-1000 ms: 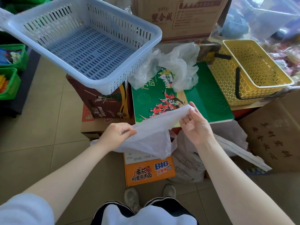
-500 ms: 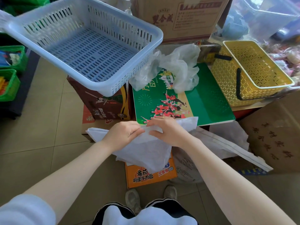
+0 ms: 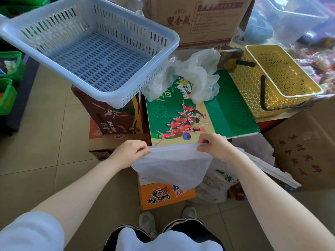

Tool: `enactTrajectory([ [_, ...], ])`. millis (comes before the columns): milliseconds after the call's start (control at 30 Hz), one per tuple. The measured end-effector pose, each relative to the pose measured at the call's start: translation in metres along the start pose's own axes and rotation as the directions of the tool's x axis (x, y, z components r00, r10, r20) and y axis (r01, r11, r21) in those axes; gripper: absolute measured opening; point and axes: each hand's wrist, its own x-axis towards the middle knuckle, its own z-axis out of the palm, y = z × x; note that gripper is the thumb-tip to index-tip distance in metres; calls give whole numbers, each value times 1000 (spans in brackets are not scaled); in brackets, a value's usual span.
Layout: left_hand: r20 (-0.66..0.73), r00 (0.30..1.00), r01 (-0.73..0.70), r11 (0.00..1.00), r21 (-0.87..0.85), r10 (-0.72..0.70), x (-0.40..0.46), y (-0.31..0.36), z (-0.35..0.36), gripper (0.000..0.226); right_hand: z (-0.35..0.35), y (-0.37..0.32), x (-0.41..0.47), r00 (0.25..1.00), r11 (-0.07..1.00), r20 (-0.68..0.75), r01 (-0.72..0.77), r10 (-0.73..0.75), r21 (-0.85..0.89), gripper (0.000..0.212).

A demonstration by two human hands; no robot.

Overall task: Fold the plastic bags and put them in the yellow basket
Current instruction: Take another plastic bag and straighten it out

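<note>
Two hands grip one white plastic bag [image 3: 172,163], which I hold stretched just in front of the green box [image 3: 233,113]. My left hand [image 3: 127,151] pinches the bag's upper left corner; my right hand [image 3: 213,144] pinches the upper right corner, both closed on the film. The bag hangs flat below the box's near edge. Crumpled plastic bags [image 3: 192,78] lie on the box's far end. The yellow basket [image 3: 272,82] stands just right of the box; a blue basket [image 3: 87,51] sits to its left.
</note>
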Motion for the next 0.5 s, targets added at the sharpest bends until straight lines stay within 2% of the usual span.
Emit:
enactTrajectory([
  [33, -11, 1000, -12, 1000, -10, 12, 4, 5, -1, 18, -1, 4, -1, 999, 999, 12, -34, 34, 17, 18],
  [67, -17, 999, -32, 999, -22, 32, 7, 11, -3, 14, -3, 6, -2, 997, 996, 51, -66, 63, 54, 27],
  [100, -19, 998, -57, 998, -40, 57, 11, 18, -4, 10, -7, 7, -3, 993, 994, 106, -64, 55, 87, 37],
  [133, -19, 996, -85, 995, -57, 84, 15, 25, -6, 6, -12, 7, -4, 987, 995, 157, -34, 19, 97, 35],
  [167, -22, 993, -113, 992, -61, 112, 19, 33, -8, 10, -16, 8, -3, 983, 997, 181, 13, -27, 81, 20],
  [200, -28, 990, -138, 989, -53, 136, 24, 41, -10, 17, -22, 7, -4, 978, 997, 202, 45, -58, 66, 14],
  [267, -32, 985, -169, 985, -19, 169, 33, 52, -15, 28, -38, 11, -1, 979, 998, 199, 43, -51, 45, 26],
  [333, -53, 981, -182, 981, 71, 186, 44, 61, -23, 29, -54, 14, 2, 991, 998, 124, 52, -55, 26, 23],
  [367, -107, 973, -187, 972, 144, 203, 52, 65, -28, 28, -63, 15, 3, 996, 999, 74, 51, -52, 17, 20],
  [433, -323, 920, -167, 967, 193, 224, 73, 71, -39, 29, -80, 17, 9, 997, 999, -64, 36, -34, 29, 24],
  [467, -439, 887, -115, 989, 88, 142, 84, 75, -45, 28, -89, 17, 15, 990, 997, -133, 47, -38, 60, 24],
  [500, -519, 855, -71, 990, -119, -1, 95, 80, -51, 29, -99, 18, 22, 979, 993, -199, 59, -38, 98, 25],
])
